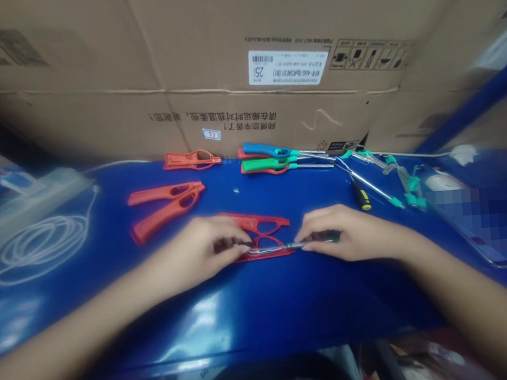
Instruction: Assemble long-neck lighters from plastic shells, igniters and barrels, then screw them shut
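Two red lighter shell halves (260,227) lie on the blue table (261,305) between my hands. My left hand (205,248) rests on their left end, fingers pinched on the end of a thin metal tube assembly with wires (268,248) that lies across the nearer shell. My right hand (347,232) is closed on the right end of the same tube, by its green tip.
Three more red shell halves (168,204) lie to the back left. Assembled blue, green and red lighters (277,156) sit at the back, with metal tubes and a yellow-handled screwdriver (362,197) to the right. A coiled white cable (36,246) lies left. Cardboard boxes (244,63) wall the back.
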{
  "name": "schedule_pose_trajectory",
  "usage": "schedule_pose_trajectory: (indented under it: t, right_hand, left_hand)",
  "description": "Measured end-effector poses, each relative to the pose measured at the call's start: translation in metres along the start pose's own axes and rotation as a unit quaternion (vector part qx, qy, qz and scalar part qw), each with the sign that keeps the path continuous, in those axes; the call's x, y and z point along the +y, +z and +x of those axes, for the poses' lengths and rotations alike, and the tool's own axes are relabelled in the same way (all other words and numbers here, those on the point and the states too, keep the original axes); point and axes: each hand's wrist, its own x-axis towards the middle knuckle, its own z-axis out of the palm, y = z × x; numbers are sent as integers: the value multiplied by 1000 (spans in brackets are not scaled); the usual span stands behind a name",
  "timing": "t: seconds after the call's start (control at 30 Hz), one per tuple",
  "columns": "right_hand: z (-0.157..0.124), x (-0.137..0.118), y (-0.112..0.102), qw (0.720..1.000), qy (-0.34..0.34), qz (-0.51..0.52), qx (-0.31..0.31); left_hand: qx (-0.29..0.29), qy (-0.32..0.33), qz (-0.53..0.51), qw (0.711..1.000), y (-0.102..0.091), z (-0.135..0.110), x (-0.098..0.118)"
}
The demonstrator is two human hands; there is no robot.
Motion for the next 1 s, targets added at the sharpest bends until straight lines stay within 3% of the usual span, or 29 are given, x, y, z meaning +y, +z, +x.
schedule_pose_trajectory:
  t: [0.3,0.77,1.0]
  right_hand:
    - [-2,-7,3,993,4,-113,-22]
    - [-5,-16,7,969,-13,-244,-43]
    - [-3,-18,13,938,-49,-340,-35]
  left_hand:
    - [5,35,25,999,11,-1,-8]
    - [18,9,-3,1000,14,0,-10]
    - [13,-7,-16,1000,16,1,-11]
